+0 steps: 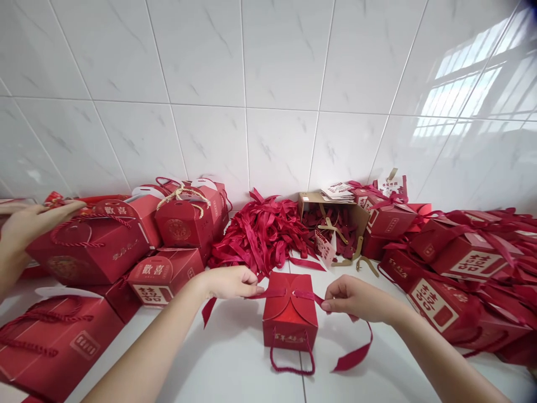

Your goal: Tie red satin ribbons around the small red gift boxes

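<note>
A small red gift box [290, 322] stands upright on the white tiled surface in front of me, its petal-shaped top flaps folded in. A dark red cord handle [292, 370] hangs down its near side. Through the top runs a dark red ribbon [274, 293]. On the left of the box, my left hand [232, 282] pinches the ribbon, with a short tail dangling below. My right hand [350, 298] is closed on the ribbon's other side, and its longer end [354, 358] curls down to the surface.
Behind the box lies a heap of loose ribbons [264, 229]. An open carton [356, 218] holds dark red and gold strips. Finished-looking boxes with ribbons [474, 257] pile up at right. Larger red boxes [96, 240] stand at left, where another person's hand [37, 224] reaches in.
</note>
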### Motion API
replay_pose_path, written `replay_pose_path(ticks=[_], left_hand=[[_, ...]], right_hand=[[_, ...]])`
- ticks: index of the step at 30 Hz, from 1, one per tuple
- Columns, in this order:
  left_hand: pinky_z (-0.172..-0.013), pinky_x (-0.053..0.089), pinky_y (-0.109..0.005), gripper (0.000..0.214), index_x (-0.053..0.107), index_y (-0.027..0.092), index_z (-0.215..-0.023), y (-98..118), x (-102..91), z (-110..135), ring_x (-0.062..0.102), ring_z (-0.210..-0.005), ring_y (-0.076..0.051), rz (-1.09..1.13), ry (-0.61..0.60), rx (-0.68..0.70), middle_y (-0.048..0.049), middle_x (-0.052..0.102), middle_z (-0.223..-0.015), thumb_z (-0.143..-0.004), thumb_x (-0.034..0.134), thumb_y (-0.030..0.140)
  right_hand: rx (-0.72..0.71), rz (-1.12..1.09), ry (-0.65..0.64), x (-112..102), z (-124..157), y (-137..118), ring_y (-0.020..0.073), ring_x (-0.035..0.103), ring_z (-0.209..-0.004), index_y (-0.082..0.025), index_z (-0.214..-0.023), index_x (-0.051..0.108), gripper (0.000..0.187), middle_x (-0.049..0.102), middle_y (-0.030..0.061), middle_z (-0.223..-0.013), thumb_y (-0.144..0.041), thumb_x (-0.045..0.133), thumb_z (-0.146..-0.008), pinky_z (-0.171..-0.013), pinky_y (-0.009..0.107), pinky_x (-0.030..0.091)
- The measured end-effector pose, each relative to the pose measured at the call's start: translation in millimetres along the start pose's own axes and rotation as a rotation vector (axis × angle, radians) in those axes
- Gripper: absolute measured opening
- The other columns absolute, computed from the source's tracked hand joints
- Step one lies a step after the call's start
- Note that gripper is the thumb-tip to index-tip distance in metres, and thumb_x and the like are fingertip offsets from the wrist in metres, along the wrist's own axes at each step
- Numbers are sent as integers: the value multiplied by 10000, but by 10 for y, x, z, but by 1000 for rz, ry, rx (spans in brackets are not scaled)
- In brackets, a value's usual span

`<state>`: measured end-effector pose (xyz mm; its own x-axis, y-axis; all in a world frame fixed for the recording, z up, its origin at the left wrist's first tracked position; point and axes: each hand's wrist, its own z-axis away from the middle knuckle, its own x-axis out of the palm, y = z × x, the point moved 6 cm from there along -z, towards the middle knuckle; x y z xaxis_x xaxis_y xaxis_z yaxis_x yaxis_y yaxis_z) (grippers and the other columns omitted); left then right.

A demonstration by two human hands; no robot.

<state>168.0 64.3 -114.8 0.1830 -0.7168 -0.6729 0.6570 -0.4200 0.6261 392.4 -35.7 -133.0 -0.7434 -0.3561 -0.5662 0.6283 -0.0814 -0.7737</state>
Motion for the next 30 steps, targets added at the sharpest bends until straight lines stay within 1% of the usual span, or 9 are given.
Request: replay_pose_path(ticks=[7,13,16,21,23,25,27,28,30], left_hand=[[-510,235,-221,436,487,168,-584,55,-169,145,291,-549,-103,17,56,-9,39,397,-587,-706,568,578],[-530,267,-218,411,513,165,-593,73,-300,249,349,-576,-109,48,105,-21,35,450,-605,-666,619,556],[-500,231,-223,426,498,166,-556,14,-274,219,302,-539,-98,4,85,-72,47,393,-562,-628,641,560],[-454,219,-231,390,496,177,-545,12,-112,109,285,-481,-93,-147,68,-160,51,361,-515,-628,611,539],[-451,253,-229,317,512,189,-600,66,-90,123,352,-489,-108,-186,133,-177,41,423,-553,-622,612,489],[-485,305,-230,245,534,197,-665,160,-159,224,456,-577,-142,-232,305,-171,6,526,-678,-614,613,424],[-517,322,-237,163,552,196,-654,266,-241,392,507,-659,-174,-316,468,-177,-33,573,-762,-620,594,350],[-515,316,-242,124,568,196,-630,308,-239,462,514,-653,-181,-357,470,-189,-42,584,-749,-624,580,320],[-487,296,-248,92,632,214,-620,362,-109,524,504,-572,-176,-392,286,-194,-36,605,-678,-613,580,290]], right_hand=[[-3,-36,35,-138,115,-153,63,377,-432,-156,-654,623,334,389,-48,-506,-477,613,-746,-420,185,315],[-22,-67,70,-169,142,-215,61,365,-435,-157,-663,624,338,403,-44,-521,-479,597,-763,-414,184,304],[-21,-50,61,-125,106,-190,69,382,-429,-164,-669,600,348,397,-48,-498,-493,575,-778,-420,190,298],[-17,-24,0,-5,38,-148,70,380,-432,-170,-599,463,436,508,-21,-485,-547,505,-814,-465,204,305],[-14,12,-24,35,26,-131,81,389,-457,-174,-603,452,455,565,4,-542,-570,466,-826,-470,212,306],[-13,97,84,-12,41,-130,115,472,-562,-178,-688,514,390,630,39,-706,-540,475,-828,-519,225,349],[1,221,293,-121,116,-164,160,537,-714,-182,-810,561,292,642,74,-882,-467,500,-826,-610,252,393],[12,278,359,-148,169,-195,174,547,-745,-183,-845,574,253,640,81,-912,-425,500,-827,-629,263,398],[8,348,311,-84,254,-272,173,557,-703,-192,-850,616,209,651,73,-864,-354,485,-829,-604,267,387]])
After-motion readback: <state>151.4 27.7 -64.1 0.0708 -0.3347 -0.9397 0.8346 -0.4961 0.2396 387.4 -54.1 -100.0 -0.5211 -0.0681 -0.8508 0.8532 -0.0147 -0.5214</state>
